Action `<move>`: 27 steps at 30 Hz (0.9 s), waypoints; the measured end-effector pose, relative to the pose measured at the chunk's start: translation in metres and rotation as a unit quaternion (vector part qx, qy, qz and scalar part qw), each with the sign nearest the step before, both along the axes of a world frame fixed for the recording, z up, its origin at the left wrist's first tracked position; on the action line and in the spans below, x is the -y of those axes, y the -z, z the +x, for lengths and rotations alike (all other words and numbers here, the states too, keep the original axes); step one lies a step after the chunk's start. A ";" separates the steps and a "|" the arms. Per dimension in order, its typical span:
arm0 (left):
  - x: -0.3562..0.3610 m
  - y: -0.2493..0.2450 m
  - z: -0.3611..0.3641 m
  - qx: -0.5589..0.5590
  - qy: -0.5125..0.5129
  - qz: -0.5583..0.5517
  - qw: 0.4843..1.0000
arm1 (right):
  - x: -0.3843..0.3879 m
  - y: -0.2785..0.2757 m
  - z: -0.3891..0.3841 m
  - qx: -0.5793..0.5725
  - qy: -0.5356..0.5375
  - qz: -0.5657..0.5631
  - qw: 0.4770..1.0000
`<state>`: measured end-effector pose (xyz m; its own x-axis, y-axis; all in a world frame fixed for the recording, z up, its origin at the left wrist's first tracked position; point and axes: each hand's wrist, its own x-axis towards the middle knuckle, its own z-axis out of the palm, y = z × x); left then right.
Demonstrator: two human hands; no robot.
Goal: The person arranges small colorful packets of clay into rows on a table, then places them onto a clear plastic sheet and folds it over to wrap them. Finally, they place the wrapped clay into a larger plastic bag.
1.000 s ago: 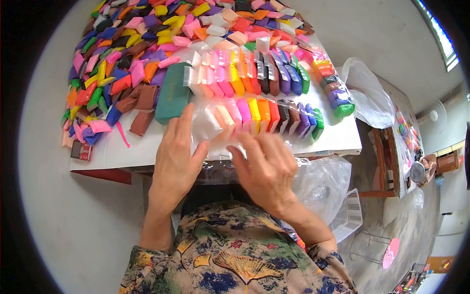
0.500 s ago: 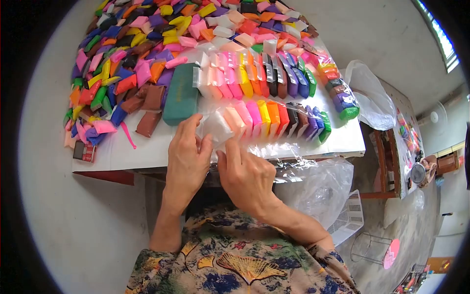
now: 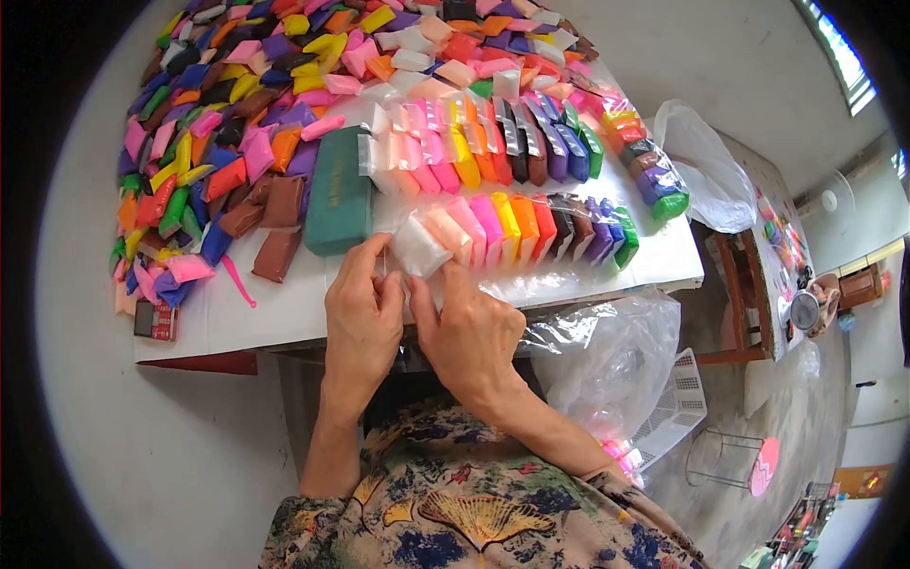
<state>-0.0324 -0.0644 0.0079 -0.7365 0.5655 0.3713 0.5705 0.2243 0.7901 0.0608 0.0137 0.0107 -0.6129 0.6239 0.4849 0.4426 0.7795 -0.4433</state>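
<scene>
Head cam, fwd/down, close range.

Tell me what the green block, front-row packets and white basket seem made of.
Green block: perhaps foam or painted wood; matte surface leaves that open. Front-row packets: glossy, probably clear plastic, given the glints. White basket: probably matte plastic, given its regular holes.

1. Seemingly a small packing workshop; a table [image 3: 223,327] bears a heap of loose coloured packets [image 3: 256,156] and sorted rows [image 3: 502,228];
2. another table [image 3: 755,296] at the right carries more colourful items [image 3: 779,245];
3. plastic bags [image 3: 607,356] and a white basket [image 3: 675,410] sit nearby; the floor [image 3: 806,417] is plain grey.
</scene>
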 end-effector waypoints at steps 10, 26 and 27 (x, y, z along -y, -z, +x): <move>0.001 -0.002 0.002 0.002 0.008 -0.004 1.000 | -0.003 0.003 -0.010 -0.042 0.016 0.029 0.999; -0.002 0.001 0.002 -0.009 -0.001 -0.008 1.000 | -0.010 0.014 -0.016 -0.091 0.015 0.112 0.989; -0.001 -0.002 0.002 -0.002 0.004 -0.017 1.000 | -0.009 0.013 -0.015 -0.081 0.018 0.113 0.990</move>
<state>-0.0299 -0.0635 0.0094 -0.7304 0.5831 0.3558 0.5761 0.2460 0.7795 0.0457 0.0230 -0.0026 -0.4952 0.5088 0.7042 0.4100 0.8515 -0.3269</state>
